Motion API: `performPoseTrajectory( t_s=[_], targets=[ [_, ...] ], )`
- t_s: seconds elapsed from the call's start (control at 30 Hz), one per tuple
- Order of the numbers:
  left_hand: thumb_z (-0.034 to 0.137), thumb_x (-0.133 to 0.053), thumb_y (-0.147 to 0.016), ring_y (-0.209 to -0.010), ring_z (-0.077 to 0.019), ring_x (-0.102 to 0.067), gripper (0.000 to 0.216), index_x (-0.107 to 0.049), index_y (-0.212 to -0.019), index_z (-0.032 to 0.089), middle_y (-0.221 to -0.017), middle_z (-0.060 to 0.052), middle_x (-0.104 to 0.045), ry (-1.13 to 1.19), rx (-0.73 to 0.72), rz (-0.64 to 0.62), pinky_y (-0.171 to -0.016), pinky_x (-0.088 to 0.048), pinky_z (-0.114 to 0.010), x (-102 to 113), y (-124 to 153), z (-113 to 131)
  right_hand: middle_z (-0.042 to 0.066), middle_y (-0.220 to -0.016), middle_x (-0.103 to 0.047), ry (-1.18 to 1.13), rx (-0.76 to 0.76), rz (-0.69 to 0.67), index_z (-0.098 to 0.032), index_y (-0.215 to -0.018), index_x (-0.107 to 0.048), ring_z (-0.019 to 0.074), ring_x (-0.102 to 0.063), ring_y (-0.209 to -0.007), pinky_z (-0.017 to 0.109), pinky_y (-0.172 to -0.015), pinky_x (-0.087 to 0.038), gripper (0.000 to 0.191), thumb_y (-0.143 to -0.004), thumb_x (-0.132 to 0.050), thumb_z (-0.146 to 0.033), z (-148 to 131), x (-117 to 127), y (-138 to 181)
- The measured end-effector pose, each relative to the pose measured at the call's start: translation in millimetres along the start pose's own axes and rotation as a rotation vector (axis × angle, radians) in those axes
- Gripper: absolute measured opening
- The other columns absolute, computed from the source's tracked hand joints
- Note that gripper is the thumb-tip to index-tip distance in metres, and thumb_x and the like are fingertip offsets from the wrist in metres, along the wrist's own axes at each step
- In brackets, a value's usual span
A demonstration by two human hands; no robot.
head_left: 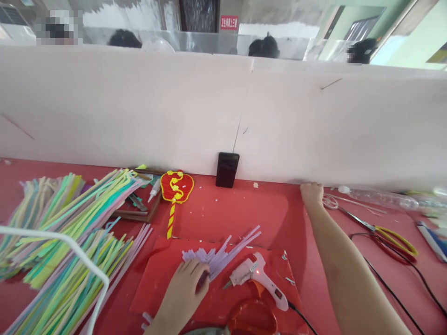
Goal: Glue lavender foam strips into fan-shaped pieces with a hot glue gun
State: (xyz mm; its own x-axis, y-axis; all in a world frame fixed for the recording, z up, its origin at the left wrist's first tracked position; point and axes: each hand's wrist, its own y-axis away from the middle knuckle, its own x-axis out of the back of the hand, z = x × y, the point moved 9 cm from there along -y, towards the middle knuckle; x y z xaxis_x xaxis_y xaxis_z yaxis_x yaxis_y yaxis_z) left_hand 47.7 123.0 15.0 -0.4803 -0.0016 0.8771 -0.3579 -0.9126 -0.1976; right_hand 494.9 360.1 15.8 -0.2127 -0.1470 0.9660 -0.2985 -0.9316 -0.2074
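My left hand [186, 284] is on the red mat, its fingers curled over a bunch of lilac pipe cleaners [223, 260] with uneven ends. Just right of them lies a pale pink glue gun [260, 279], its small red light on. My right hand [312, 193] is stretched far forward, closed at the foot of the white partition; what its fingers hold, if anything, is hidden. Beside that hand lies a small white openwork disc [330, 201]. A red fan with yellow trim [177, 187] rests on the table at the left of centre.
Bundles of pastel pipe cleaners [77, 232] cover the left side, crossed by a white curved bar [87, 258]. A black phone [227, 170] leans on the partition [174, 107]. Yellow-handled scissors [391, 237], a plastic bottle [384, 197] and black cords lie right. Red-handled scissors [253, 316] sit in front.
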Motion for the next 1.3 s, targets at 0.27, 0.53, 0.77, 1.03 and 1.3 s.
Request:
performPoseTrajectory(
  t_s=[0.27, 0.53, 0.77, 1.03, 1.3],
  targets=[
    [0.012, -0.048, -0.080, -0.076, -0.0186, -0.062, 0.015, -0.058, -0.082, 0.022, -0.083, -0.003, -0.065, 0.022, 0.003, -0.040, -0.072, -0.051, -0.033, -1, -1, 0, 0.015, -0.100, -0.065, -0.137, 0.138, 0.062, -0.014, -0.115, -0.057, 0.0210, -0.061, -0.084, 0.031, -0.073, -0.040, 0.031, -0.092, -0.036, -0.020, -51, 40, 57],
    [0.013, -0.049, -0.081, -0.081, -0.0173, -0.061, 0.014, -0.060, -0.086, 0.021, -0.088, -0.003, -0.063, 0.046, -0.026, 0.031, -0.077, -0.050, -0.032, 7, -3, 2, 0.010, -0.109, -0.064, -0.733, 0.040, 0.555, -0.015, -0.106, -0.063, 0.0169, -0.061, -0.102, 0.032, -0.090, -0.048, 0.037, -0.095, -0.031, -0.030, -51, 147, 174],
    [0.027, -0.040, -0.092, -0.095, -0.0190, -0.060, 0.025, -0.064, -0.094, 0.019, -0.096, -0.008, -0.065, 0.258, -0.002, 0.279, -0.091, -0.046, -0.036, 51, 2, 29, 0.007, -0.107, -0.068, -1.055, 0.091, 0.743, -0.024, -0.102, -0.069, 0.0176, -0.065, -0.099, 0.037, -0.090, -0.055, 0.027, -0.094, -0.043, -0.028, -87, 202, 312],
    [0.058, -0.027, -0.090, -0.116, -0.0269, -0.057, 0.058, -0.059, -0.113, 0.015, -0.120, -0.014, -0.064, 1.341, 0.174, -0.317, -0.101, -0.041, -0.046, -10, -23, 96, 0.003, -0.117, -0.067, -1.243, 0.313, 0.714, -0.031, -0.114, -0.065, 0.0199, -0.064, -0.106, 0.039, -0.091, -0.057, 0.033, -0.091, -0.048, -0.016, -141, 200, 386],
    [0.020, -0.054, -0.085, -0.060, -0.0148, -0.065, 0.015, -0.054, -0.071, 0.014, -0.057, -0.001, -0.061, 1.845, 0.647, -0.224, -0.076, -0.052, -0.031, -19, -28, 85, 0.006, -0.112, -0.069, -1.309, 0.364, 0.629, -0.024, -0.114, -0.067, 0.0175, -0.066, -0.101, 0.031, -0.087, -0.058, 0.033, -0.091, -0.047, -0.012, -148, 180, 418]
  ],
)
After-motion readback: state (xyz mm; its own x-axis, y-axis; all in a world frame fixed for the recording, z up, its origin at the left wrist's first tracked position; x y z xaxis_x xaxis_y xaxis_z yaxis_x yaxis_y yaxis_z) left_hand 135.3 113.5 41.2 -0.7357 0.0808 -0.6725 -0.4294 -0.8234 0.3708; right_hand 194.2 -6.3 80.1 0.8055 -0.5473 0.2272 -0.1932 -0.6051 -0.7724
